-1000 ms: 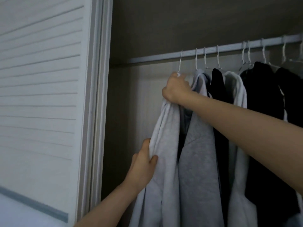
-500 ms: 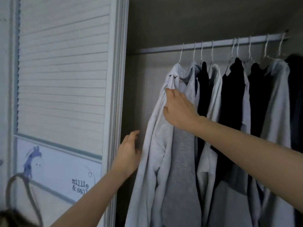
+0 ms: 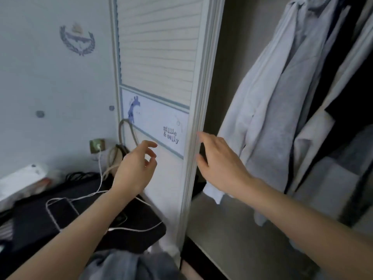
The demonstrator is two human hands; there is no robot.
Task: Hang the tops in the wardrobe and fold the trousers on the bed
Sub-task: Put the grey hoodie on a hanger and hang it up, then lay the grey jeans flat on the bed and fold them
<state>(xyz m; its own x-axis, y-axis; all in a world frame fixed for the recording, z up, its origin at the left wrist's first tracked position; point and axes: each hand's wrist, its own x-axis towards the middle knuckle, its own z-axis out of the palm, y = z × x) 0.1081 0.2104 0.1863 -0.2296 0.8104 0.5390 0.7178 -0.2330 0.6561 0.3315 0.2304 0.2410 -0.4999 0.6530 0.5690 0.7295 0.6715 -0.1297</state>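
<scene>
- Head view: the left hand (image 3: 134, 170) sits at lower centre of the frame, in front of the white louvred wardrobe door (image 3: 159, 57); its grip is loose, fingers lightly curled around nothing.
- The right hand (image 3: 220, 162) is just right of centre with fingers spread and relaxed, its fingertips by the door's edge frame (image 3: 198, 118); this grip also has hold of nothing. Whether it touches the frame I cannot tell.
- The hung tops fill the right half of the frame inside the open wardrobe: a pale grey top (image 3: 260, 98) nearest the door, a darker grey top (image 3: 282, 118) just beside it, and dark garments (image 3: 343, 102) further right. Neither hand touches them.
- At lower left, a white cable (image 3: 101, 178) runs from a wall socket (image 3: 97, 145) down across a black case (image 3: 36, 219).
- A crumpled grey garment (image 3: 125, 265) lies at the bottom edge, blurred.
- The door's lower panel carries a blue giraffe picture (image 3: 133, 110).
</scene>
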